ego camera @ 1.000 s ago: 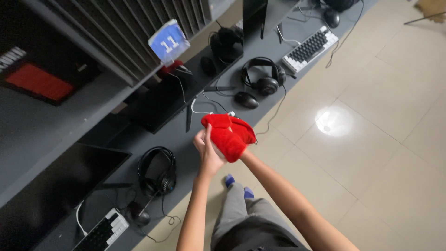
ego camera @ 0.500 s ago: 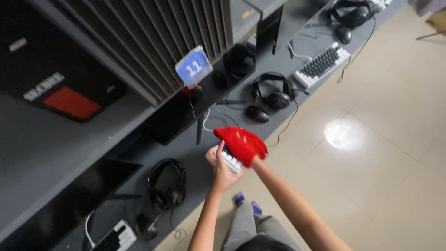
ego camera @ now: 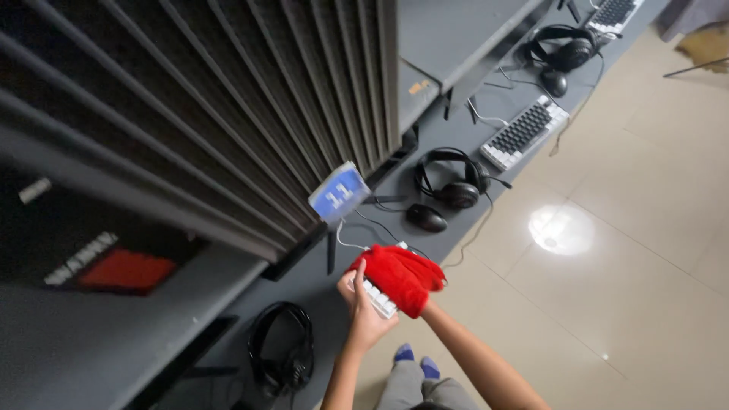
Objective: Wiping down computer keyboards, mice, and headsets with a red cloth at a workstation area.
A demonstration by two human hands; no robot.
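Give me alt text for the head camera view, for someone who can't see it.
A person's right hand, covered by a crumpled red cloth, presses onto a small white keyboard that the left hand steadies on a long grey desk. Further along lie a black computer mouse, black over-ear headphones and a second keyboard.

Keyboard [ego camera: 377, 294] low centre on surface [ego camera: 448, 137], cloth [ego camera: 400, 276] on it. Mouse [ego camera: 426, 218] + headphones [ego camera: 453, 181] above; 2nd headphones [ego camera: 282, 351] lower left.
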